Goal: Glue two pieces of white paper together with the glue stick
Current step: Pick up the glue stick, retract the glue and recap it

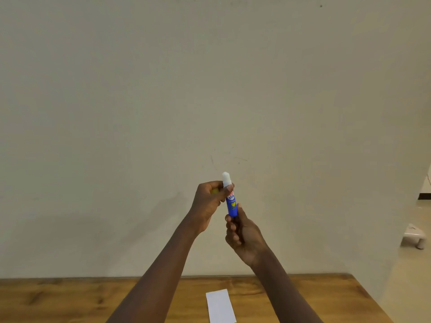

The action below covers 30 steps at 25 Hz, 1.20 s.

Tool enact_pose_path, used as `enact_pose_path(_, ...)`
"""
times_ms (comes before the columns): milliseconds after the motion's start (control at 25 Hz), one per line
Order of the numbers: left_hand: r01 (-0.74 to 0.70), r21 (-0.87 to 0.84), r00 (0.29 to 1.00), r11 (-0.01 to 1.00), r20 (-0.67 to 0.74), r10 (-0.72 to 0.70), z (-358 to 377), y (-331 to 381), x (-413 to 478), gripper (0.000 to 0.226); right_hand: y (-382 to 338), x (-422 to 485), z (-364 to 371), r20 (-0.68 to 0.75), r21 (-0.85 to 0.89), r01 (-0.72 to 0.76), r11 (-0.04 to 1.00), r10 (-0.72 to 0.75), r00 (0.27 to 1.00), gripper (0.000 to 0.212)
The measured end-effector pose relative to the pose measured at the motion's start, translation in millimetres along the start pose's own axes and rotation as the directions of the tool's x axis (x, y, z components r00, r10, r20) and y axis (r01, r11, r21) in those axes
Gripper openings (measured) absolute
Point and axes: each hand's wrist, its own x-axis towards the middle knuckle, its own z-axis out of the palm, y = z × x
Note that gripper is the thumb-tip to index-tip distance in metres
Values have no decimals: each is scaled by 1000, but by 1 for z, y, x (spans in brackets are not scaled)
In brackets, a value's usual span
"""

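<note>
Glue stick (231,201): upright, white glue tip exposed, raised before the wall. Right hand (242,236) grips its base; left hand (210,203) pinches the upper barrel, something yellow enclosed, likely the cap. Paper strip (220,306): directly below, near, lengthwise on table (70,299).

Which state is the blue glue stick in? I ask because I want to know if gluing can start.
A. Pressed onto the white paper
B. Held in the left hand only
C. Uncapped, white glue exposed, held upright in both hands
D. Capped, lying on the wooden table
C: the blue glue stick stands upright between the left hand and right hand, white glue showing on top, well above the white paper strip.
</note>
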Motion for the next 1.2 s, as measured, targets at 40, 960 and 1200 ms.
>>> enact_pose_path(40, -2, -7, 1000, 1000, 7, 2, 0, 2, 0, 19, 0, -1, 5, 18, 84, -11, 996, 9, 1000, 46)
enact_pose_path(960, 48, -74, 996, 996, 76, -42, 1, -2, -1, 14, -1, -8, 7, -70, 323, 57, 945, -36, 997, 43)
enact_pose_path(1200, 36, -77, 996, 996, 85, -30, 9, 5, 2, 15, 4, -7, 9, -46, 544, 145, 826, -143, 989, 17)
